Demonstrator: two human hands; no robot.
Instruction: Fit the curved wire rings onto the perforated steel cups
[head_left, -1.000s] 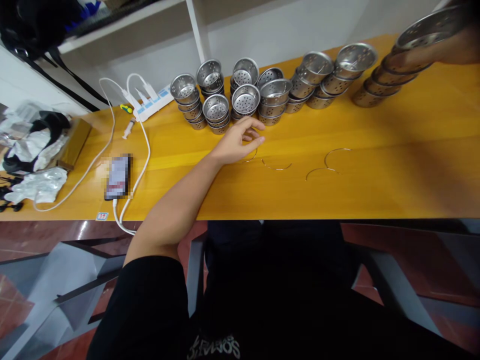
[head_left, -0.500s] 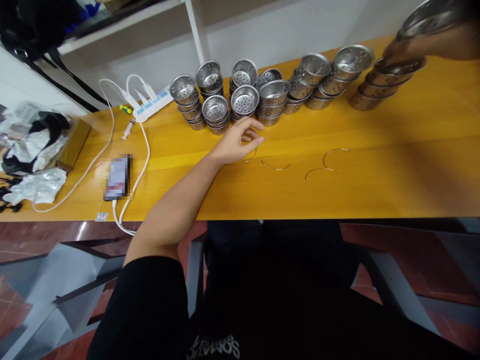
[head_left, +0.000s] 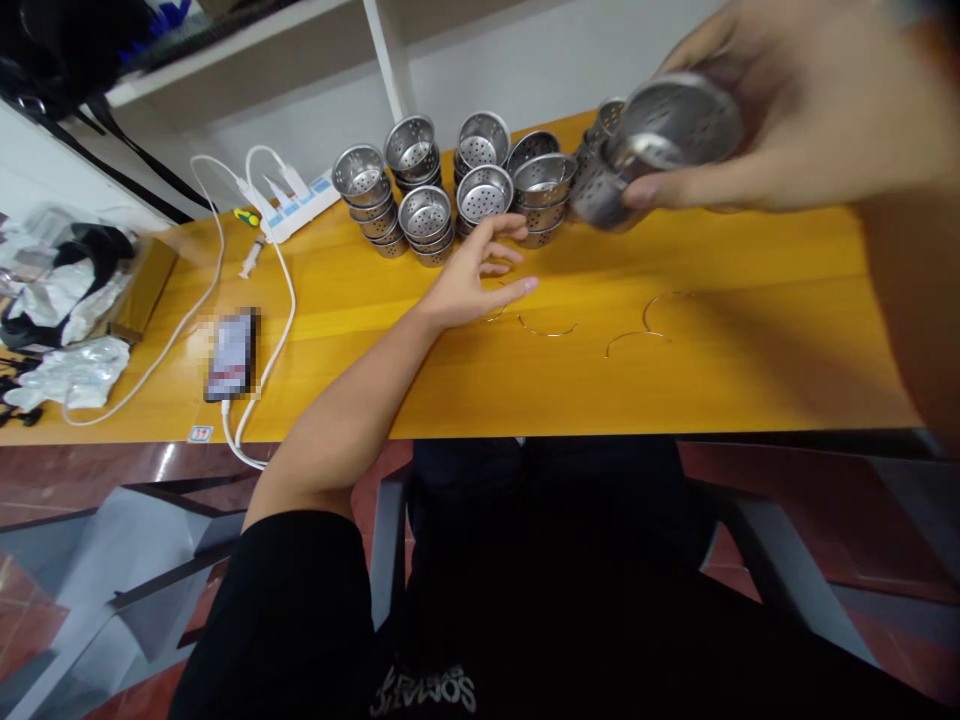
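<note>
My left hand [head_left: 480,275] hovers over the yellow table, fingers apart and holding nothing. Just beyond its fingertips stand short stacks of perforated metal cups [head_left: 486,192]. At the right, my right hand [head_left: 780,130] is closed around a shiny perforated metal cup [head_left: 679,125], held tilted above the table with its open rim showing. Motion blurs the cup's lower part, and I cannot tell if a second cup is nested with it. Hand and cup hide the stacks at the right end of the row. Thin curved wires [head_left: 551,332] lie near my left hand.
More curved wires [head_left: 637,333] lie to the right on the table [head_left: 465,390]. A white power strip [head_left: 304,210], cables, a small syringe [head_left: 253,257] and a phone [head_left: 231,355] are on the left. Plastic bags [head_left: 75,375] sit at the far left.
My right hand has come in from the far right with the metal cup, moving left and closer to the camera. My left hand's fingers have spread a little wider.
</note>
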